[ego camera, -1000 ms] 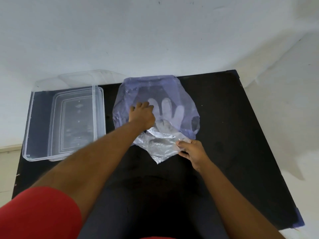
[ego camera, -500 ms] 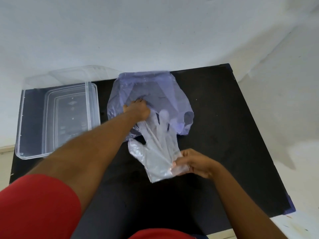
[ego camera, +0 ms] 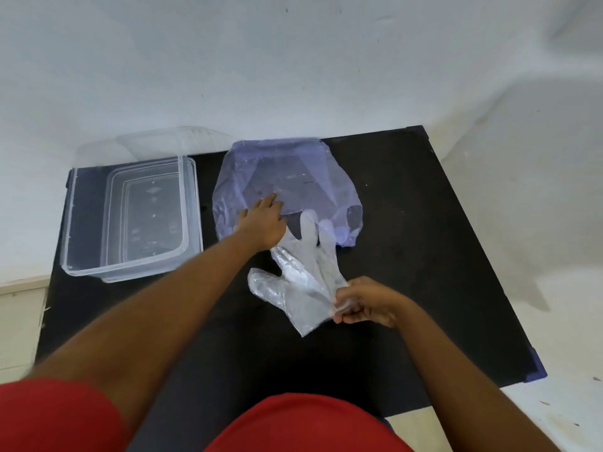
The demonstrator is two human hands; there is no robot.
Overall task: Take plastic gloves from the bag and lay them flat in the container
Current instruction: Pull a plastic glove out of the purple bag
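A pale purple plastic bag (ego camera: 293, 177) lies flat at the back middle of the black table. My left hand (ego camera: 262, 221) presses down on the bag's near left edge with the fingers spread. A clear plastic glove (ego camera: 303, 278) stretches out of the bag's mouth toward me, its fingertips still at the bag's edge. My right hand (ego camera: 365, 301) pinches the glove's cuff. The clear rectangular container (ego camera: 192, 203) stands to the left of the bag; nothing shows inside it.
The black table (ego camera: 424, 256) stands against a white wall, and its right edge drops to a pale floor. A clear lid (ego camera: 156, 141) leans behind the container. My red shirt fills the bottom of the view.
My right hand has drawn the glove out of the bag toward me, so nearly the whole glove now shows. My left hand has stayed pressed on the bag.
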